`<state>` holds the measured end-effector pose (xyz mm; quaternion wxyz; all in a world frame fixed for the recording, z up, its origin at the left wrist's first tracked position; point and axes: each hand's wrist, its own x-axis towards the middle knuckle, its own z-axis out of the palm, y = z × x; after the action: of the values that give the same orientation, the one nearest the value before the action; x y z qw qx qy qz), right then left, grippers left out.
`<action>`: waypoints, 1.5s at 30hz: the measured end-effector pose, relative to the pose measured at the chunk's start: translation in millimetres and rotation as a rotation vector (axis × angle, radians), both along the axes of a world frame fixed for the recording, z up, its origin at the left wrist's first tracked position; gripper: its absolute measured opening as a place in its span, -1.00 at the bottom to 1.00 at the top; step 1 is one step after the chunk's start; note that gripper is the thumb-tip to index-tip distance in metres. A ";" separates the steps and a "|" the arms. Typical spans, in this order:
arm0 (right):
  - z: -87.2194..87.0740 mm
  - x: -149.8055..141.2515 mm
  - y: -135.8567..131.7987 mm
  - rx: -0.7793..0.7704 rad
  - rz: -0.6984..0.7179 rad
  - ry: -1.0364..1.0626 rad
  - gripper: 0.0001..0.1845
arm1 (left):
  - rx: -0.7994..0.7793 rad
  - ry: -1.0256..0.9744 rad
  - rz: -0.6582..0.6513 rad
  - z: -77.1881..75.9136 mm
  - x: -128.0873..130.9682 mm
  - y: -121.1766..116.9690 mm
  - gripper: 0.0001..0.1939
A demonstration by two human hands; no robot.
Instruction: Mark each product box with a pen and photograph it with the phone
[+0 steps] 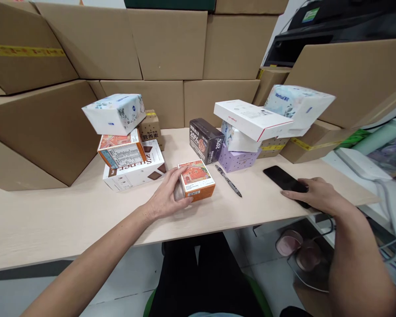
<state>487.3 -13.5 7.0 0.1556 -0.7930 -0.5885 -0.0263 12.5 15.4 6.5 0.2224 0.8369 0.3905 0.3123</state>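
Observation:
My left hand point(167, 193) grips a small orange-and-white box point(198, 178) on the table, thumb along its near left corner and fingers at its far left side. At the right, my right hand point(312, 193) is closed around the near end of a black phone point(282, 179), which lies flat with its dark screen up. Between the two hands rests a grey patterned pen point(229, 181), slanting toward me. Just behind the small box stands a dark box marked 20% point(204, 140).
On the left, a tissue pack point(115, 113) tops an orange box point(122, 149) and a white box point(137, 169). Rightward, a flat white box point(252, 118) lies over another tissue pack point(237, 137) and a purple box point(237, 158). Cardboard boxes point(168, 44) wall the table's point(86, 220) back.

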 end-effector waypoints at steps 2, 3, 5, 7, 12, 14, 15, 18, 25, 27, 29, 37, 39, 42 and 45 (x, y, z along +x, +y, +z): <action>2.9 -2.3 -1.2 -0.102 0.000 0.054 -0.43 | 0.009 -0.008 0.002 -0.2 0.2 0.3 -0.07; 5.3 -5.3 -3.2 -0.154 0.009 0.066 -0.45 | 0.015 -0.013 0.003 -0.4 0.3 0.4 -0.07; 10.2 -13.3 -9.1 -0.152 0.040 0.074 -0.45 | 0.023 -0.021 0.003 -0.6 0.5 0.5 -0.08; 14.2 -23.0 -16.1 -0.160 0.066 0.067 -0.42 | 0.024 -0.024 0.002 -0.7 0.7 0.3 -0.09; 13.7 -56.3 -32.3 -0.030 0.028 -0.080 -0.23 | 0.013 -0.030 0.011 -0.7 0.6 -0.3 -0.08; 9.2 -71.9 -38.4 0.077 0.053 -0.074 -0.14 | 0.013 -0.031 0.009 -0.5 0.5 -0.5 -0.09; 6.9 -79.9 -41.5 0.133 0.075 -0.050 -0.11 | 0.013 -0.029 0.006 -0.3 0.4 -0.6 -0.09; 3.6 -105.3 -50.1 0.281 0.184 0.031 -0.15 | 0.016 -0.025 -0.001 0.2 0.4 -0.7 -0.10; 10.1 -163.7 -59.4 0.390 0.424 0.183 -0.27 | 0.036 -0.022 0.000 -1.3 0.4 -0.4 -0.09; 9.6 -175.6 -59.7 0.390 0.447 0.222 -0.26 | 0.042 -0.017 -0.003 -1.6 0.3 -0.6 -0.09; 8.7 -185.0 -59.1 0.384 0.448 0.270 -0.24 | 0.052 -0.008 -0.002 -1.7 0.2 -0.9 -0.08; 8.2 -201.9 -54.6 0.385 0.415 0.357 -0.22 | 0.033 -0.034 -0.012 0.2 0.6 -1.9 -0.07; 8.2 -202.9 -55.3 0.398 0.418 0.351 -0.24 | 0.034 -0.036 -0.008 0.9 0.6 -2.6 -0.07; 8.3 -204.1 -57.0 0.412 0.429 0.348 -0.25 | 0.038 -0.025 0.008 0.8 0.3 -3.3 -0.07; 8.7 -205.8 -58.2 0.407 0.439 0.346 -0.24 | 0.047 -0.012 0.024 -0.9 -0.3 -3.2 -0.06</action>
<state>281.5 -71.7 15.6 0.4101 -0.5929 -0.6925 0.0257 12.2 12.2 5.6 0.2013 0.8353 0.3917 0.3291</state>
